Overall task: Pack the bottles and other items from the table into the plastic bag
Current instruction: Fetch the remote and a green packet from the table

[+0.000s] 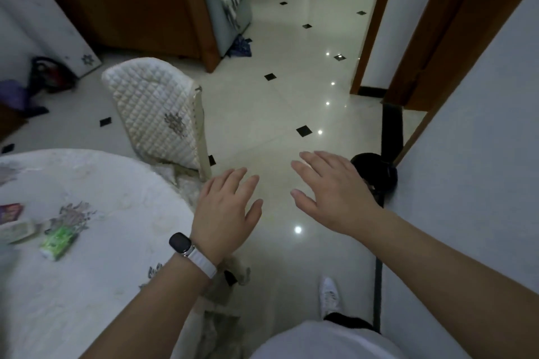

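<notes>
Well, the person stands just beside the round table (102,285), which is draped in a white embroidered cloth, with both arms stretched forward over the pale tiled floor (277,96); the left hand (226,213) is held palm down with its fingers straight and a little fanned, gripping nothing, and it hovers just past the table's rim; a dark-faced watch (180,243) on a white band sits on that wrist; the right hand (332,192) is likewise palm down, fingers spread and thumb out to the side, holding nothing, a short gap apart from the left one. The things to be packed lie on the far left part of the cloth, well apart from both hands: a green packet (58,240) lying flat; just beside it, further left, a pale container (17,231) on its side, too blurred to make out more; and behind that, cut by the edge of the view, a purple packet (10,211). A chair (157,114) with a quilted cream cover stands pushed up against the table's far side; a black round object (376,172) sits on the floor against the white wall (466,183), just beyond the right hand; one white shoe (329,294) shows below the arms.
</notes>
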